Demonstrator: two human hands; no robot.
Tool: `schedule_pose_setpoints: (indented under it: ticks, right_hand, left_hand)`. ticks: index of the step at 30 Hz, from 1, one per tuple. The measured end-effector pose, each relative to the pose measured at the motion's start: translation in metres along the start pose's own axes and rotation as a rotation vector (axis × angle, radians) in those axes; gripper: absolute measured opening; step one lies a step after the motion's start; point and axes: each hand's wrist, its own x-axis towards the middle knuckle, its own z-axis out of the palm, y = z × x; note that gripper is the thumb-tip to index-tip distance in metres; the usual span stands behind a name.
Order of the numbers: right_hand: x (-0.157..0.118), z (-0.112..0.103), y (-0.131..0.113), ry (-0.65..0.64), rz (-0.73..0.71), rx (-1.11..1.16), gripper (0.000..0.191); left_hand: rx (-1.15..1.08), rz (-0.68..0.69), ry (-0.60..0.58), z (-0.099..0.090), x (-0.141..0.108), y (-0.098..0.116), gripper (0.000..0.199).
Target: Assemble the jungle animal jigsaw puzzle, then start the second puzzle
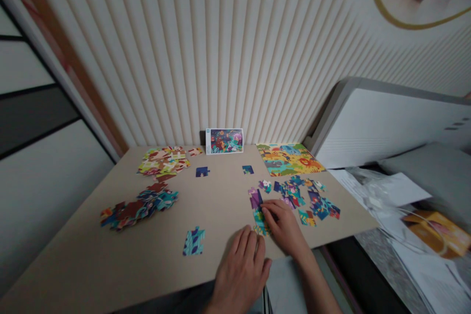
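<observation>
My right hand (pixel 284 224) rests on the beige table (pixel 110 260), its fingertips on a teal puzzle piece (pixel 259 222) at the lower end of a small joined strip with a purple piece (pixel 254 197). Just left of it, my left hand (pixel 241 265) lies flat near the table's front edge with its fingers together, holding nothing. Several loose blue and teal pieces (pixel 312 201) are spread to the right of my right hand. A lone teal piece (pixel 194 241) lies to the left of my left hand.
A finished yellow puzzle (pixel 289 158) lies at the back right. A picture card (pixel 224 141) leans on the ribbed wall. Piles of pieces sit at the left (pixel 142 204) and back left (pixel 164 160). Two blue pieces (pixel 202 171) lie mid-table. Papers and plastic (pixel 386 191) lie at the right.
</observation>
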Motion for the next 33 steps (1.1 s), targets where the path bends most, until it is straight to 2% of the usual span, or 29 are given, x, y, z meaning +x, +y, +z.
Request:
schedule_pose_setpoints:
  ticks: [4,8,10,13,17,20,22,24,27,33]
  right_hand:
    - [0.0,0.001,0.003,0.002,-0.001,0.006,0.028]
    - [0.0,0.0,0.006,-0.008,0.001,0.017,0.028]
    - [0.001,0.0,0.007,-0.018,0.002,0.015,0.028]
    - [0.001,-0.001,0.009,-0.032,0.006,0.002,0.028]
    - [0.0,0.0,0.013,-0.041,-0.004,-0.008,0.028]
    - [-0.001,0.001,0.016,-0.04,-0.008,-0.023,0.028]
    - [-0.001,0.002,0.017,-0.042,-0.012,-0.026,0.029]
    - [-0.001,0.002,0.017,-0.041,-0.014,-0.023,0.028]
    - [-0.001,0.001,0.015,-0.044,-0.009,-0.024,0.027]
    - [0.0,0.0,0.012,-0.047,-0.002,-0.028,0.026]
  left_hand:
    - [-0.055,0.0,0.025,-0.008,0.0,0.0,0.038]
    - [-0.14,0.058,0.048,-0.037,-0.007,-0.02,0.028]
    - [-0.145,0.04,0.074,-0.053,-0.015,-0.04,0.024]
    - [-0.096,-0.039,0.085,-0.072,-0.032,-0.083,0.022]
    - [0.002,-0.09,-0.039,-0.086,-0.057,-0.139,0.024]
    - [0.037,-0.108,-0.125,-0.092,-0.069,-0.164,0.04]
    - [0.029,-0.097,-0.161,-0.094,-0.072,-0.17,0.052]
    - [0.008,-0.073,-0.183,-0.095,-0.072,-0.17,0.054]
    - [-0.024,-0.049,-0.179,-0.094,-0.068,-0.165,0.049]
    - [-0.068,-0.101,-0.147,-0.086,-0.062,-0.161,0.036]
